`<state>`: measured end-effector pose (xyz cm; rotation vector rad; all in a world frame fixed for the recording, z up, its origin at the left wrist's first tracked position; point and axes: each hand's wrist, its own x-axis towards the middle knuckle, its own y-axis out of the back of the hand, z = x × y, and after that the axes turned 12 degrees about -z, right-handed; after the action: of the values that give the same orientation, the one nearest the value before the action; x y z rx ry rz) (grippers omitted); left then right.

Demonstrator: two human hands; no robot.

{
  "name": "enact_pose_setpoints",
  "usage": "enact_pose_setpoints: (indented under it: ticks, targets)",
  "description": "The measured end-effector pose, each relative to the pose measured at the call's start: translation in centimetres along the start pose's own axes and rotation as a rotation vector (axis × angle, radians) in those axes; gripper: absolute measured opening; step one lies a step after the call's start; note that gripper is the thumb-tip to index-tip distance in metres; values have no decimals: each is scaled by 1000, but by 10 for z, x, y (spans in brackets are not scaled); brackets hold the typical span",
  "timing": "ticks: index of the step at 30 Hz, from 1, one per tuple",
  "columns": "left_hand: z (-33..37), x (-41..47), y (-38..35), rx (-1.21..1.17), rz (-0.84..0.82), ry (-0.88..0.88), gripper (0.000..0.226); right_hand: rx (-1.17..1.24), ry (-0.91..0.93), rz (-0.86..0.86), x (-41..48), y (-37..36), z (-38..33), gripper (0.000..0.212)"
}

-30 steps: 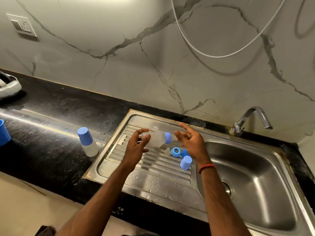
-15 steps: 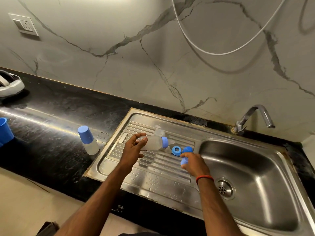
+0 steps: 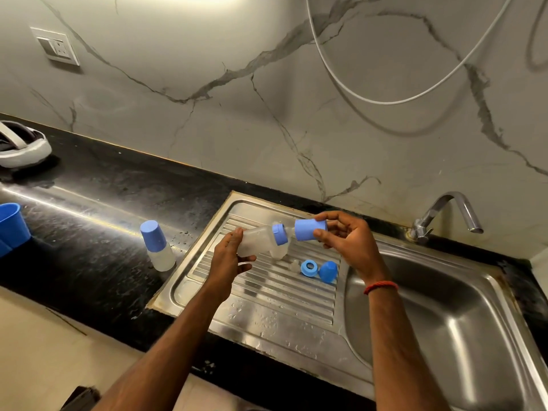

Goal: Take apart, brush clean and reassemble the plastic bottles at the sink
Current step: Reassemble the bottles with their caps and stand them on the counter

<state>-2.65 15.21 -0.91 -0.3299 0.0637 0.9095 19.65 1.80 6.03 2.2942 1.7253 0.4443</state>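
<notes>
My left hand (image 3: 229, 259) holds a clear plastic bottle (image 3: 256, 240) on its side above the drainboard; a blue screw ring (image 3: 280, 234) is on its neck. My right hand (image 3: 348, 241) grips a blue cap (image 3: 310, 229) with its open end close to the bottle's neck. Behind the held bottle another clear bottle body (image 3: 278, 250) stands on the ribbed drainboard (image 3: 267, 292). A loose blue ring (image 3: 309, 267) and a second blue cap (image 3: 328, 271) lie on the drainboard near the basin. An assembled bottle with a blue cap (image 3: 157, 246) stands on the black counter.
The steel sink basin (image 3: 444, 336) is at right, with a tap (image 3: 444, 215) behind it. A blue cup (image 3: 10, 226) sits at the left edge of the counter (image 3: 89, 232). A white and grey object (image 3: 22, 148) lies at far left. A white hose (image 3: 385, 100) hangs on the wall.
My right hand reached down to the drainboard, picked up a blue cap and lifted it up to the bottle's neck. My left hand kept the bottle and raised it slightly.
</notes>
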Motion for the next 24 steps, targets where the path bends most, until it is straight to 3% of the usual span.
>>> enact_pose_setpoints:
  ticks: [5,15,20,24]
  targets:
    - [1,0,1,45,-19,-16,42,-2,-13,-94,1,-12,1,39]
    - [0,-3,1,45,-18,-52,28,63,-43,-106,2,-25,5,43]
    - [-1,-4,3,41,-76,-89,55,145,-51,-80,5,-27,7,42]
    - [1,-5,5,-1,-110,-147,53,178,-78,-66,10,-31,5,38]
